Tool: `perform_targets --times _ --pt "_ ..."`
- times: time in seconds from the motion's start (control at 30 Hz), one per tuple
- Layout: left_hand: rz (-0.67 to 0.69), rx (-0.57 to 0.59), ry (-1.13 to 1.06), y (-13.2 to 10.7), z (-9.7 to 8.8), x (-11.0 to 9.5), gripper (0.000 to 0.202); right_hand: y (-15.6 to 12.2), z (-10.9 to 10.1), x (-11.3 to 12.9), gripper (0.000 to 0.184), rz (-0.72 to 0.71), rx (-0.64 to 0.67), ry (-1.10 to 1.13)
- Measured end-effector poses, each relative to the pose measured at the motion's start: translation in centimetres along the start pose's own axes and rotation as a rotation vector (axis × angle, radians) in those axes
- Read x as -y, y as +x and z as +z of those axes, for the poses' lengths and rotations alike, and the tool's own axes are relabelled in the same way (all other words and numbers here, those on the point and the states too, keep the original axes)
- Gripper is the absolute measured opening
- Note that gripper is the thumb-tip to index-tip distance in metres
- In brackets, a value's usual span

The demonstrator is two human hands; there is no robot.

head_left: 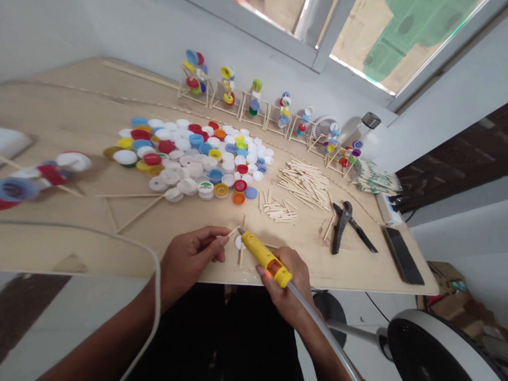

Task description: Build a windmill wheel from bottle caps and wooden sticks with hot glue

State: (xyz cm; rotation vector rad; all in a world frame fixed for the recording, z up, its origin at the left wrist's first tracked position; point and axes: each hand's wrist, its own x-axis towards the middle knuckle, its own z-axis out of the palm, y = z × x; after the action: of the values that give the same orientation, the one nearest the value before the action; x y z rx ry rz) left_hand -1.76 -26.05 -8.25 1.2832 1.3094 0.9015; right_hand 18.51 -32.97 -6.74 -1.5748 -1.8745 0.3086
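Note:
My left hand [195, 254] pinches a short wooden stick [234, 231] between thumb and fingertips. My right hand [290, 278] is wrapped round a yellow hot glue gun [262, 254], with a glue stick [322, 326] running out of its back end. The gun's nozzle is at the tip of the short stick; whether they touch I cannot tell. Just beneath lie crossed wooden sticks [241, 259] and a white bottle cap [238, 242], partly hidden by the gun and my fingers.
Bottle caps [188, 157] in many colours spread across the table, beside piles of long sticks [304, 181] and short sticks [278, 209]. Cutters [341, 227] and a phone [404, 255] lie right. Stick frames with caps [255, 104] line the wall. A cable [157, 276] crosses my left forearm.

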Motion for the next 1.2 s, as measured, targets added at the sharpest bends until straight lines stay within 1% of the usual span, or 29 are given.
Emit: perform_targets --times 0.17,0.3,0.47,0.53,0.63,0.73,0.83,0.93,1.03,1.2 --pt "0.001 0.003 0.006 0.0 0.0 0.0 0.035 -0.1 0.1 -0.1 0.031 -0.005 0.005 -0.015" --pt "0.000 -0.006 0.014 0.0 0.1 0.0 0.035 -0.1 0.1 -0.2 0.029 0.023 -0.019 -0.032" --pt "0.023 -0.002 0.029 0.0 0.1 -0.2 0.035 0.0 0.0 -0.1 0.028 -0.024 -0.004 -0.015" --pt "0.038 0.003 0.052 0.1 -0.1 -0.2 0.035 0.2 -0.2 -0.2 0.029 -0.017 -0.017 -0.020" --pt "0.073 0.012 0.099 0.0 -0.4 0.0 0.035 0.4 -0.8 -0.5 0.029 0.067 -0.037 0.015" --pt "0.146 -0.005 0.177 -0.2 -0.5 0.7 0.033 0.4 -1.9 -1.6 0.028 0.185 -0.048 0.100" --pt "0.267 -0.077 0.322 -0.4 -0.5 1.8 0.030 0.4 -3.0 -3.5 0.026 0.288 -0.101 0.140" --pt "0.428 -0.121 0.443 -0.3 -0.5 2.8 0.029 0.4 -3.8 -5.7 0.028 0.392 -0.190 0.179" --pt "0.538 -0.097 0.492 0.2 -0.8 3.2 0.026 0.2 -4.1 -7.1 0.033 0.469 -0.246 0.248" --pt "0.581 -0.030 0.555 1.0 -1.1 3.4 0.022 -0.2 -4.0 -7.1 0.051 0.565 -0.264 0.305"
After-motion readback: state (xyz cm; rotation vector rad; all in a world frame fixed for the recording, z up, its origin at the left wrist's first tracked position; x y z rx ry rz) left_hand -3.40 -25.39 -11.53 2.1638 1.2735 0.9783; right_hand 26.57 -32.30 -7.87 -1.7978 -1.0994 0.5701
